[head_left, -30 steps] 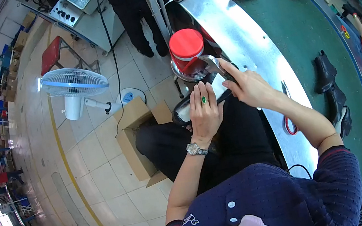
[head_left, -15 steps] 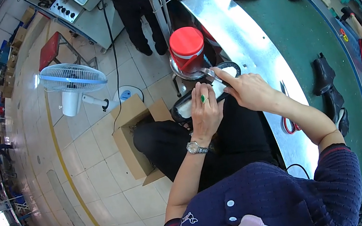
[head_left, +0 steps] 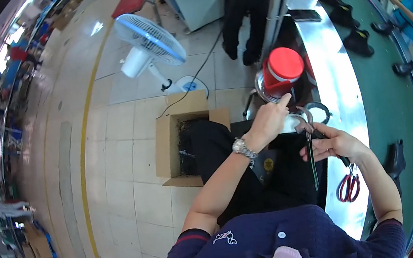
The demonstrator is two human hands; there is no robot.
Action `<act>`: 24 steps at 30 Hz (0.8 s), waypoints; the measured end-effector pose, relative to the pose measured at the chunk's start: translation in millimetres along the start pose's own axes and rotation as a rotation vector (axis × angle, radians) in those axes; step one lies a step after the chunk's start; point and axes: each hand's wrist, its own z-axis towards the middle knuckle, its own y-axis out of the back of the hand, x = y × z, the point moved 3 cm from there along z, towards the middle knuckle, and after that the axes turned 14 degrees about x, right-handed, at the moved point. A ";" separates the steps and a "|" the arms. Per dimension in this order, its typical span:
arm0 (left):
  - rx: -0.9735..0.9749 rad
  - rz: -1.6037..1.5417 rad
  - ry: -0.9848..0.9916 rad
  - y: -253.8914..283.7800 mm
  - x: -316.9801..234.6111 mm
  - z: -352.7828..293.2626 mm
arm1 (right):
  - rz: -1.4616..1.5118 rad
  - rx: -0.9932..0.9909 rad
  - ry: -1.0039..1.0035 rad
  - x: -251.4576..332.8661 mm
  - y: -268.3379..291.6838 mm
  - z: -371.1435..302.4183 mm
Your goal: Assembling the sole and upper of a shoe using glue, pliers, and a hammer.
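Observation:
A black shoe or shoe upper with a white underside (head_left: pixel 292 123) lies across my lap, its rounded black-edged end near the metal table. My left hand (head_left: pixel 266 125) is closed on its near part, index finger stretched out along it; part of the shoe is hidden under this hand. In my right hand (head_left: pixel 339 143) is a pair of metal pincers (head_left: pixel 304 125), their curved jaws against the white underside. The handles are spread, one hanging apart from my palm. Red-handled scissors (head_left: pixel 348 187) lie on the table beside my right wrist.
A red-lidded jug (head_left: pixel 285 64) stands ahead of my hands. An open cardboard box (head_left: pixel 165 149) is by my left knee, with a fan (head_left: pixel 150 43) beyond. The metal table (head_left: pixel 337 86) borders a green belt (head_left: pixel 372 81) carrying black boots (head_left: pixel 357 43). A person's legs (head_left: pixel 248 19) stand ahead.
My view has swung to the left. The pincers have turned from lying closed along the shoe to standing with handles spread toward me. My left hand has shifted its grip on the shoe.

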 end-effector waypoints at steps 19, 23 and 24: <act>-0.116 0.581 -0.117 -39.0 -11.3 -31.1 | -1.031 -0.306 0.023 28.7 -2.1 -7.3; -0.116 0.709 -0.130 -42.3 -14.9 -27.0 | -1.151 -0.735 0.247 24.1 0.8 15.8; -0.131 0.715 -0.149 -44.2 -13.9 -27.2 | -1.238 -0.723 0.085 16.5 5.2 21.9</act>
